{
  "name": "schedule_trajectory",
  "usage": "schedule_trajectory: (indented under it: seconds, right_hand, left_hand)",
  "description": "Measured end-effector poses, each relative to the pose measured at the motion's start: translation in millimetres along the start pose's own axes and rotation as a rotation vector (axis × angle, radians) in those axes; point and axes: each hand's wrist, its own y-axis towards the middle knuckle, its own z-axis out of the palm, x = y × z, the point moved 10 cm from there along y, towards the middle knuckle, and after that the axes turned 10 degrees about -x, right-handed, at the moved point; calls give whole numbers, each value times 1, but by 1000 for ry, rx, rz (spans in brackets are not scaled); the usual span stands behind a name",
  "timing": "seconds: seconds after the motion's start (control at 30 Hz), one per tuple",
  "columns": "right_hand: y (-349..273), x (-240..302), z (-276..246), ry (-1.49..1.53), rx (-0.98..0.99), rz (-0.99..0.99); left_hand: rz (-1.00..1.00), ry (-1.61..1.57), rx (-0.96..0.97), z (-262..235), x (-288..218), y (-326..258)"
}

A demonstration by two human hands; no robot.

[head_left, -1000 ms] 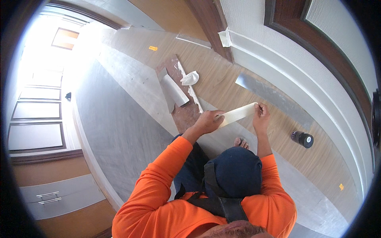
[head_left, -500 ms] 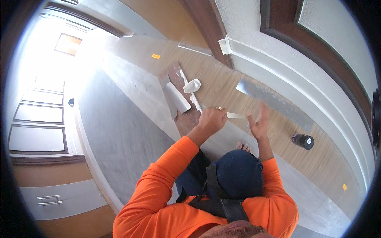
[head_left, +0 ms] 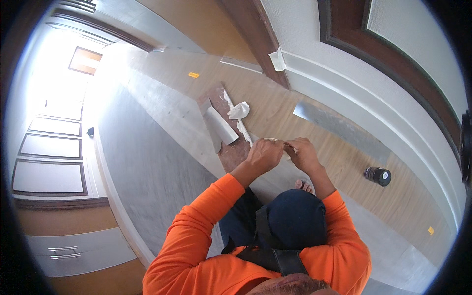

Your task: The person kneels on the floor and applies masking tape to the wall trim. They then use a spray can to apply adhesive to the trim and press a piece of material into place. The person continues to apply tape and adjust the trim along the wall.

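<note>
ok, both hands up close together over the floor, just past the knees. left hand [head_left: 264,155] curled into a loose fist, fingers pressed together round one end of a thin pale strip [head_left: 284,142]. right hand [head_left: 304,153] pinching the other end, thumb + fingertips closed on it. only a short bit of strip shows between the two grips, so hands nearly touching. strip long axis runs roughly l-r, hand to hand, right end tipped slightly down toward the right-hand pinch. it's held in the air, can't tell how much is bunched inside the fists.

around the grip: just beyond the left hand, a patch of bare brown subfloor [head_left: 231,150] w/ a curled sheet of grey flooring [head_left: 220,127] lying on it, plus a crumpled white backing scrap [head_left: 239,110] further out. right of the right hand, well apart, a small dark jar [head_left: 377,175] standing on the wood-look floor [head_left: 344,162]. beyond the grip toward the wall, a long grey plank [head_left: 339,129] lies along the white baseboard [head_left: 354,98]. orange sleeves on both arms.
</note>
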Motion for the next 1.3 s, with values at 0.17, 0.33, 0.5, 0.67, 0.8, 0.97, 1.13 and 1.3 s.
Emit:
schedule_trajectory:
  seconds: [0.17, 0.33, 0.5, 0.67, 0.8, 0.97, 1.13, 1.3]
  right_hand:
    - [-2, -12, 7, -2, 133, 36]
    - [-4, -24, 19, 53, 257, 168]
    - [-4, -8, 20, 35, 102, -97]
    - [-5, -2, 13, 44, 41, -149]
    - [-8, 5, 4, 159, 7, -160]
    - [-13, 9, -13, 67, -126, -226]
    - [-38, -54, -80, 172, -521, 177]
    - [-49, -105, -77, 691, -554, 610]
  left_hand:
    - [44, -4, 3, 2, -3, 1]
    - [153, -60, -12, -2, -8, 1]
    - [62, -140, -29, -4, 6, 2]
    - [-82, -175, -40, 4, 19, -1]
    - [-370, -275, -46, 19, 58, -7]
    - [-380, -323, -210, 21, 82, 1]
    - [-417, -105, -305, 15, 119, 15]
    - [-175, 31, -189, 62, 108, -3]
